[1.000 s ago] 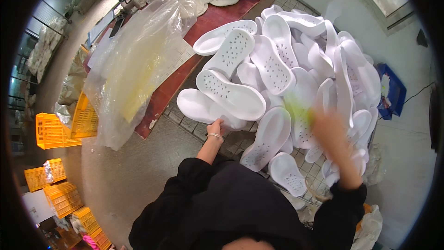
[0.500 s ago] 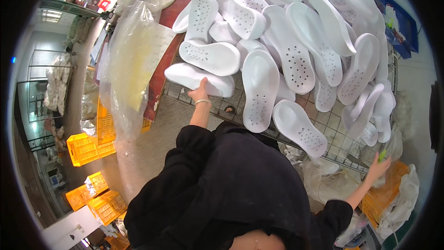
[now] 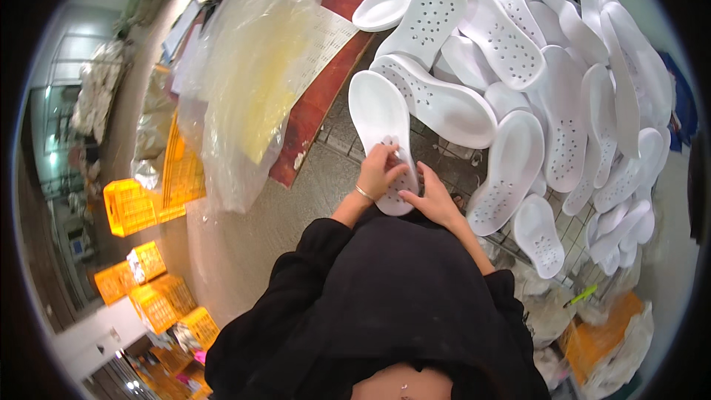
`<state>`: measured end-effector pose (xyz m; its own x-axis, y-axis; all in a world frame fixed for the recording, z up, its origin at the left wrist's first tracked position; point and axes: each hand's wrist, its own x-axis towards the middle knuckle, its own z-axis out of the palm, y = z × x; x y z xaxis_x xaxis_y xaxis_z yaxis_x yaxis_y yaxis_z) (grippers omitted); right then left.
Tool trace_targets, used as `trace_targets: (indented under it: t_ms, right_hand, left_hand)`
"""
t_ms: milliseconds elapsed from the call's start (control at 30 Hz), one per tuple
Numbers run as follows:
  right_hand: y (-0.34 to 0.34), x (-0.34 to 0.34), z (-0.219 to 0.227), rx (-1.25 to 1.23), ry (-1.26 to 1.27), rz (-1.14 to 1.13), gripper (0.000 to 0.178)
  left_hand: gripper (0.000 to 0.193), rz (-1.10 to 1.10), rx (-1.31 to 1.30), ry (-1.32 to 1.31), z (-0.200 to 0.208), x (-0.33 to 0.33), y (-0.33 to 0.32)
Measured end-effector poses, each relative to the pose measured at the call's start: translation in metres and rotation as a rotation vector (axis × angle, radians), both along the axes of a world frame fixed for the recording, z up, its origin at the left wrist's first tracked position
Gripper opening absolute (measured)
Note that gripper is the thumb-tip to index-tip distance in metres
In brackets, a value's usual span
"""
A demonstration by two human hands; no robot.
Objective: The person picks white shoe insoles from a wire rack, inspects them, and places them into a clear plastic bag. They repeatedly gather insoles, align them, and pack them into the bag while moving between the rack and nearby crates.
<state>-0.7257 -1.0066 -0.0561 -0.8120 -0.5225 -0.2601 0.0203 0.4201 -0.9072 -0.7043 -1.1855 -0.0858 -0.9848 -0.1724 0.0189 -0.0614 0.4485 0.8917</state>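
A white shoe insole (image 3: pixel 378 107) with punched holes stands lengthwise in front of me, its lower end by my body. My left hand (image 3: pixel 379 175) grips it, fingers curled over the perforated part; whether a small bit is pinched there I cannot tell. At the insole's right edge is my right hand (image 3: pixel 437 200), thumb on its face and fingers along the side. Many similar insoles lie heaped ahead and to the right, the nearest being a perforated insole (image 3: pixel 507 170) beyond my right hand.
The pile rests on a tiled, grid-like surface (image 3: pixel 474 167). To the left a clear plastic bag (image 3: pixel 259 74) hangs over a red board (image 3: pixel 318 118). Yellow crates (image 3: pixel 133 207) stand on the floor. At lower right a bright green tool (image 3: pixel 581 295) lies among plastic bags.
My left hand has brought an insole toward me and turned it upright. My right hand has let go of the green tool and come across to the insole. The view has shifted left.
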Motion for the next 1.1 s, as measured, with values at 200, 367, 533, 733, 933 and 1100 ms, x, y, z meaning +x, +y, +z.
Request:
trace_targets:
  t_ms: [200,367,533,733,933,1100]
  right_hand:
    - [-0.053,0.003,-0.022,0.126,-0.006,-0.244,0.062]
    - [-0.071,-0.008,0.034,0.293,0.162,-0.315,0.058]
    - [-0.116,-0.015,0.066,0.315,0.370,-0.098,0.068]
    - [-0.142,-0.021,0.067,0.315,0.452,-0.001,0.064]
    - [-0.137,-0.029,0.067,0.239,0.538,0.088,0.071]
    - [-0.140,-0.025,0.073,0.193,0.534,0.183,0.069]
  left_hand:
    - [0.015,-0.320,-0.245,0.176,0.013,-0.020,-0.044]
    - [0.021,-0.538,-0.280,-0.075,0.039,-0.014,-0.117]
    - [0.021,-0.778,-0.357,-0.456,0.060,0.010,-0.175]
    - [0.023,-0.821,-0.662,-0.605,0.065,0.022,-0.165]
    - [0.020,-0.873,-0.696,-0.666,0.074,0.038,-0.165]
    - [0.018,-0.786,-0.819,-0.649,0.061,0.068,-0.168]
